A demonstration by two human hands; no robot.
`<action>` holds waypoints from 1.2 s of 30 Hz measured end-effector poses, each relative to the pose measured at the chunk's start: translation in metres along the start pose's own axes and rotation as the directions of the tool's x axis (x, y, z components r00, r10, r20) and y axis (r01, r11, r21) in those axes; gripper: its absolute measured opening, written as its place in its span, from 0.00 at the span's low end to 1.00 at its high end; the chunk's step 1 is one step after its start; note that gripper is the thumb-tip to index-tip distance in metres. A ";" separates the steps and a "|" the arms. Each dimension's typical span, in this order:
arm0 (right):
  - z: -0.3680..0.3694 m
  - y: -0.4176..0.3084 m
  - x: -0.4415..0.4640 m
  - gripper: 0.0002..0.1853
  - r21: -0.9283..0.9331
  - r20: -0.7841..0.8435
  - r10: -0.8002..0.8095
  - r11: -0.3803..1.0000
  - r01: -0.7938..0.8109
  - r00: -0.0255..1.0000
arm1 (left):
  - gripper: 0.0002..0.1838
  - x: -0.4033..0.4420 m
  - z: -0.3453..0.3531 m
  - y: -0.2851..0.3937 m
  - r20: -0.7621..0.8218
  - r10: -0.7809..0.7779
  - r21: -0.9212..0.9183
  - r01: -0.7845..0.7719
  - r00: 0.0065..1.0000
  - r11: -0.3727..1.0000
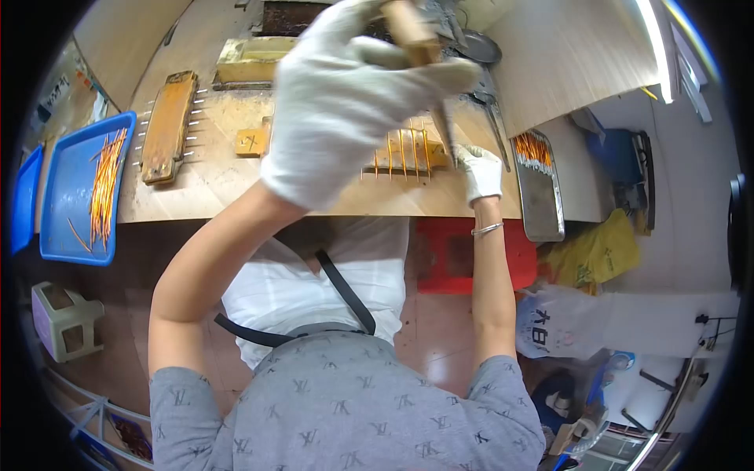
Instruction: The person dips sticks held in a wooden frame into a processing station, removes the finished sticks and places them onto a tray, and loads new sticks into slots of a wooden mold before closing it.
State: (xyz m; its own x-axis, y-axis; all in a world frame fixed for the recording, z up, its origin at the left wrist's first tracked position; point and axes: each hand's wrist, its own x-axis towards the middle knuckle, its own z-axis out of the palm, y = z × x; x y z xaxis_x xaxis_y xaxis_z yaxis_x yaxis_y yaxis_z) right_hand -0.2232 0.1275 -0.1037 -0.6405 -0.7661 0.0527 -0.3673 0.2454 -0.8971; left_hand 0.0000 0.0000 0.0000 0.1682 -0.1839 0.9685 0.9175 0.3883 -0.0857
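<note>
My left hand, in a white glove and close to the camera, is wrapped round a wooden-handled tool and is slightly blurred. The tool points downward, its tapered end beside my right hand. My gloved right hand rests low at the bench's front, fingers pressed together; whatever is between them is too small to make out. Left of it, several thin orange rods lie side by side across a wooden block, partly behind my left hand. A small wooden block sits further left.
On the wooden bench stand a long block with pins and a pale box. A blue tray of orange rods is at left, a metal tray with more at right. A red stool is below.
</note>
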 end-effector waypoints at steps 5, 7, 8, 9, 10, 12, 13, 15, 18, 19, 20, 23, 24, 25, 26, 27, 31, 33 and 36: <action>0.008 0.022 0.003 0.08 -0.042 0.041 -0.066 0.997 0.068 0.997 | 0.31 0.044 0.042 0.052 -0.496 -0.654 0.354 0.821 0.571 0.447; 0.001 0.029 0.008 0.08 -0.115 0.053 -0.103 0.987 0.108 0.993 | 0.31 0.045 0.040 0.051 -0.508 -0.673 0.334 0.844 0.537 0.421; 0.001 0.032 0.011 0.08 -0.144 0.060 -0.124 0.981 0.132 0.990 | 0.31 0.046 0.038 0.050 -0.511 -0.682 0.330 0.852 0.523 0.406; 0.002 0.032 0.012 0.08 -0.170 0.068 -0.143 0.974 0.152 0.987 | 0.31 0.048 0.036 0.050 -0.513 -0.693 0.327 0.862 0.507 0.389; 0.002 0.033 0.012 0.08 -0.196 0.074 -0.161 0.965 0.173 0.984 | 0.31 0.050 0.035 0.050 -0.513 -0.704 0.323 0.870 0.491 0.371; 0.001 0.033 0.011 0.08 -0.128 0.075 -0.136 0.981 0.145 0.988 | 0.31 0.053 0.033 0.048 -0.511 -0.729 0.313 0.889 0.455 0.335; 0.002 0.032 0.010 0.09 -0.056 0.074 -0.117 0.991 0.121 0.990 | 0.31 0.056 0.033 0.048 -0.507 -0.742 0.310 0.896 0.439 0.318; 0.006 0.029 0.010 0.09 0.010 0.059 -0.093 0.996 0.093 0.994 | 0.31 0.061 0.031 0.047 -0.501 -0.765 0.304 0.910 0.406 0.284; 0.010 0.019 0.006 0.10 0.046 0.047 0.017 0.999 -0.019 0.999 | 0.33 0.056 0.023 0.060 -0.591 -0.763 0.182 0.965 0.262 0.190; 0.012 0.012 0.004 0.11 0.016 0.045 0.100 0.995 -0.101 0.994 | 0.40 0.051 0.011 0.069 -0.586 -0.770 0.242 0.961 0.253 0.132; 0.015 0.000 -0.002 0.10 0.025 0.042 0.085 0.996 -0.086 0.996 | 0.25 0.025 -0.013 0.084 -0.413 -0.773 0.548 0.809 0.481 0.211; 0.024 0.014 -0.004 0.08 -0.223 -0.039 -0.263 0.943 0.248 0.964 | 0.23 0.009 -0.057 0.113 -0.484 -0.793 0.584 0.811 0.369 0.021; 0.027 0.023 -0.003 0.07 -0.305 -0.056 -0.370 0.891 0.337 0.927 | 0.23 -0.001 -0.075 0.120 -0.545 -0.800 0.495 0.866 0.249 -0.068; 0.027 0.020 -0.006 0.07 -0.349 -0.019 -0.393 0.864 0.362 0.919 | 0.24 -0.011 -0.088 0.127 -0.602 -0.789 0.395 0.904 0.121 -0.162; 0.028 0.012 -0.009 0.06 -0.387 0.026 -0.418 0.833 0.395 0.908 | 0.25 -0.019 -0.096 0.131 -0.606 -0.789 0.377 0.910 0.101 -0.174; 0.031 0.009 -0.010 0.06 -0.412 0.046 -0.474 0.793 0.449 0.879 | 0.25 -0.020 -0.103 0.136 -0.615 -0.784 0.365 0.911 0.081 -0.193; 0.030 0.009 -0.007 0.06 -0.440 0.149 -0.531 0.720 0.537 0.834 | 0.29 -0.020 -0.109 0.142 -0.559 -0.816 0.680 0.645 0.148 -0.349; 0.031 0.004 -0.008 0.07 -0.455 0.164 -0.503 0.725 0.517 0.849 | 0.28 -0.021 -0.117 0.144 -0.473 -0.868 0.807 0.470 0.152 -0.357; 0.030 0.003 -0.010 0.07 -0.508 0.201 -0.502 0.681 0.527 0.841 | 0.27 -0.033 -0.124 0.143 -0.392 -0.912 0.864 0.387 0.119 -0.321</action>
State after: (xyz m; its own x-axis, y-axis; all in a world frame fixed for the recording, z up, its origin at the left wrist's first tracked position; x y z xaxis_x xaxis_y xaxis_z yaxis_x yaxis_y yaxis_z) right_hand -0.1981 0.1180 -0.1196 -0.2191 -0.8872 0.4061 -0.9305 0.0648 -0.3606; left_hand 0.1707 -0.0505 -0.0738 -0.6753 -0.7305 0.1017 -0.5413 0.5846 0.6043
